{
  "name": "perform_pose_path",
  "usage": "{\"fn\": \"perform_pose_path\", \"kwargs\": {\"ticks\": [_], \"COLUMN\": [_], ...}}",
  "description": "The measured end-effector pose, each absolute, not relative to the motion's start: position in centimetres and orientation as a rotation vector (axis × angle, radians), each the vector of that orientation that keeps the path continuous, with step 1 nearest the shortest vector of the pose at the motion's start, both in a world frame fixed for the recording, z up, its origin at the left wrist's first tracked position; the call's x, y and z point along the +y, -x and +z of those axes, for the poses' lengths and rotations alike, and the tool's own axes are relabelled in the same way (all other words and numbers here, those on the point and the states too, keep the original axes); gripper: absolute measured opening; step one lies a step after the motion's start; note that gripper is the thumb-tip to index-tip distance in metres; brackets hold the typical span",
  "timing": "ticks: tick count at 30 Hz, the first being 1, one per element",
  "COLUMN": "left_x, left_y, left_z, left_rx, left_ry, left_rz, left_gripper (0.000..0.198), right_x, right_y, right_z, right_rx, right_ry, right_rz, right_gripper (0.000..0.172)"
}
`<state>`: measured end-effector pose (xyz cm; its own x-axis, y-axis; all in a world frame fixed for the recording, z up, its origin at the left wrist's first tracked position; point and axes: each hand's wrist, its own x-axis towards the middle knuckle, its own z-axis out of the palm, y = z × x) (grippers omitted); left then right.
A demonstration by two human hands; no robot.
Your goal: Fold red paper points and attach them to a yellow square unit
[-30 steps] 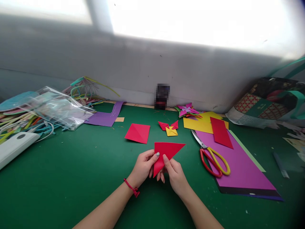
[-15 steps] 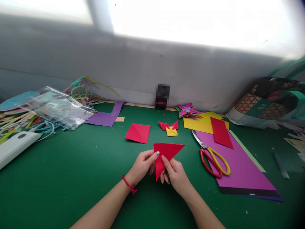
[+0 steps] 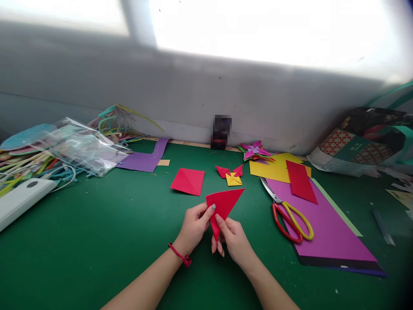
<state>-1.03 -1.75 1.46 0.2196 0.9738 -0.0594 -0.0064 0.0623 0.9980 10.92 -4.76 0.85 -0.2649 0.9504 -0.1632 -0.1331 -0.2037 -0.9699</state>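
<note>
A red sheet of paper folded into a triangle is held above the green table between both hands. My left hand pinches its left edge, thumb on top and fingers hidden behind. Along the slanting right edge, my right hand grips it with the thumb on the front and fingertips showing below. Just beyond lie a creased red paper square on the left and a small folded red and yellow paper piece straight ahead.
Scissors lie on purple sheets at right, beside a red strip and yellow paper. Folded paper stars sit behind. Pipe cleaners, a plastic bag and a white device fill the left side.
The red triangle has tilted, its right corner rising and drawing left. My right hand has shifted slightly left and down along the edge. My left hand keeps its pinch.
</note>
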Motion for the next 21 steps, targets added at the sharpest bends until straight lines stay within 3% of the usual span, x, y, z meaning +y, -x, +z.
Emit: {"fn": "perform_pose_path", "kwargs": {"ticks": [4,11,21], "left_x": [-1.93,-1.93,-2.35], "left_y": [0.93,0.98,0.80], "left_z": [1.63,1.98,2.42], "left_rx": [1.124,1.220,1.291], "left_ry": [-1.293,-1.243,-1.489], "left_rz": [1.048,1.081,1.182], "left_gripper": [0.036,0.038,0.031], "right_x": [-4.73,-4.83,-4.77], "right_y": [-10.76,-10.17,-10.13], "right_z": [0.85,0.87,0.35], "right_rx": [-1.152,-1.011,-1.069], "right_ry": [1.103,0.850,0.993], "right_rz": [1.599,1.906,1.790], "right_gripper": [0.039,0.039,0.037]}}
